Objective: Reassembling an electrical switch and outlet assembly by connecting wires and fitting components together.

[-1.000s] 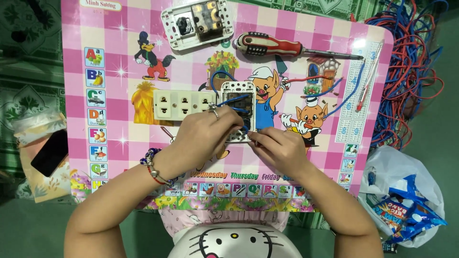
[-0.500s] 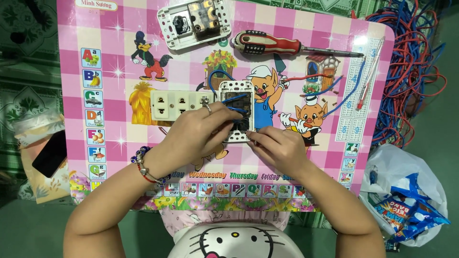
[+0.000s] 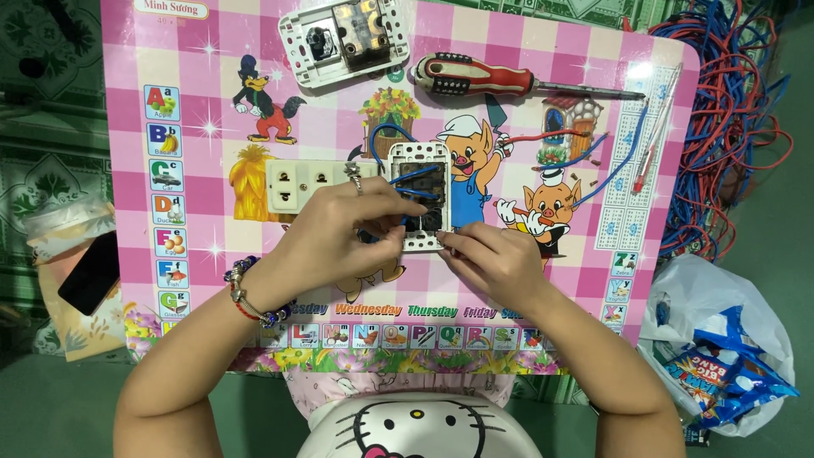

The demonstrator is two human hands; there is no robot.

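Both hands sit almost where they were a moment ago; only the left fingers have slid a bit further over the switch plate.

Head view: the left hand (image 3: pixel 339 233) has its fingers pinched together on the blue wires (image 3: pixel 398 174) at the white switch plate (image 3: pixel 421 197), which lies in the middle of the pink surface (image 3: pixel 195 102). The right hand (image 3: pixel 496 263) pinches the plate's lower edge. A wire could slip out if a finger pulls too hard. The plate could slide, since only fingertips hold it. The screwdriver (image 3: pixel 483 78) lies well apart near the top, and could roll.
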